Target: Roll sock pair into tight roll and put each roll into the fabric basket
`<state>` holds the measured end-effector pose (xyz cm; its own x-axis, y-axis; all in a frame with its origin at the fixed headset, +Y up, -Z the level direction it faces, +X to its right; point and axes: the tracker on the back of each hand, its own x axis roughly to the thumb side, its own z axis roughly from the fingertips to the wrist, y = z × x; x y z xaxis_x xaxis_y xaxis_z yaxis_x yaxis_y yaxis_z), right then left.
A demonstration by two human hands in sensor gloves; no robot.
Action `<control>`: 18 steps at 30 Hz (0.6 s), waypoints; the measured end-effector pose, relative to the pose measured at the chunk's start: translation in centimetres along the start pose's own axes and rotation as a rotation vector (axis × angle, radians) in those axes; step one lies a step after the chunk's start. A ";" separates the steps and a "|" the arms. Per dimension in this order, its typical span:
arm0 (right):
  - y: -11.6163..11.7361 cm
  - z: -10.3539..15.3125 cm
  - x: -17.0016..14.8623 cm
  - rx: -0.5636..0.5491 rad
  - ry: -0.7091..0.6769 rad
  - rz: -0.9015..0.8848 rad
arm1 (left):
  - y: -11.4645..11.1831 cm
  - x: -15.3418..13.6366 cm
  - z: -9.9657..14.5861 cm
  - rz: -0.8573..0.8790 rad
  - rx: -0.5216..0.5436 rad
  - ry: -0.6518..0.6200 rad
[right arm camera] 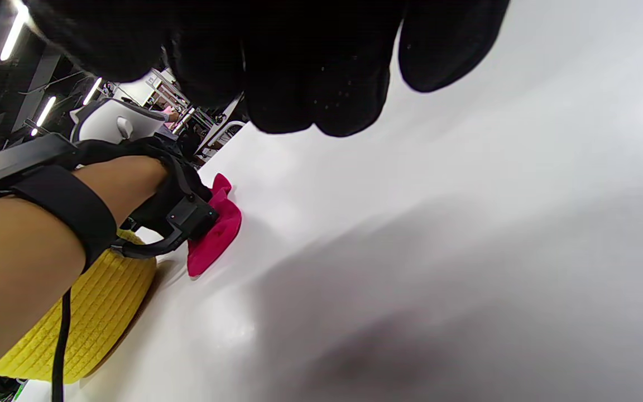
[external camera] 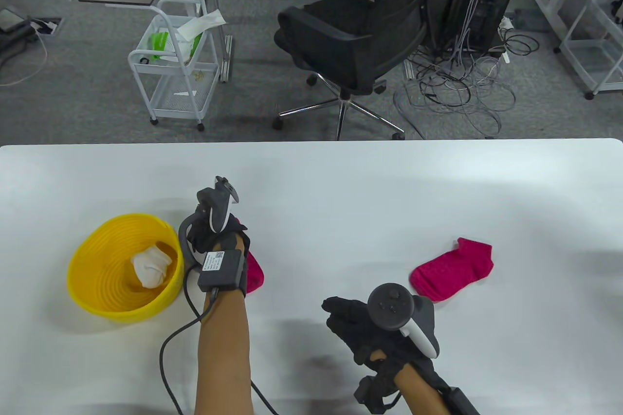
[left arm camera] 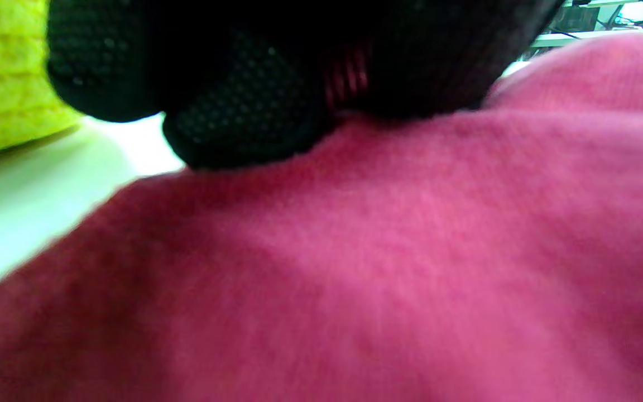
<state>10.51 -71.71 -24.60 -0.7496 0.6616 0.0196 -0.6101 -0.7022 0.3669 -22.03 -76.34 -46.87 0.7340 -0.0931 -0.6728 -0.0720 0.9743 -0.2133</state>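
A yellow basket (external camera: 86,253) stands at the table's left with a white sock roll (external camera: 150,265) inside it. Just right of the basket, my left hand (external camera: 216,237) is down on a pink sock (external camera: 255,275). In the left wrist view that pink sock (left arm camera: 388,251) fills the frame, and my fingertips (left arm camera: 238,123) pinch its far end, which stands up off the table. A second pink sock (external camera: 452,270) lies flat at the right. My right hand (external camera: 346,320) hovers low near the front, left of that sock, fingers relaxed and empty.
The white table (external camera: 340,191) stretches wide behind both hands. A black cable (external camera: 168,351) trails from my left wrist toward the front edge. Beyond the table are an office chair (external camera: 355,40), a white cart (external camera: 173,69) and floor cables.
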 end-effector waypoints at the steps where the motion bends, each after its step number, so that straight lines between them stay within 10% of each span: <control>1: 0.1 0.0 0.0 0.002 -0.001 0.004 | 0.0 0.1 0.1 -0.011 0.009 -0.004; 18: -1.7 -0.3 -1.7 -0.103 0.076 -0.048 | 7.0 0.9 8.8 0.010 0.319 -0.326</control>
<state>12.73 -71.72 -25.52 -0.7337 0.6761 -0.0679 -0.6661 -0.6959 0.2684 -15.93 -67.84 -42.68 0.9123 -0.0634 -0.4045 0.0939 0.9940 0.0559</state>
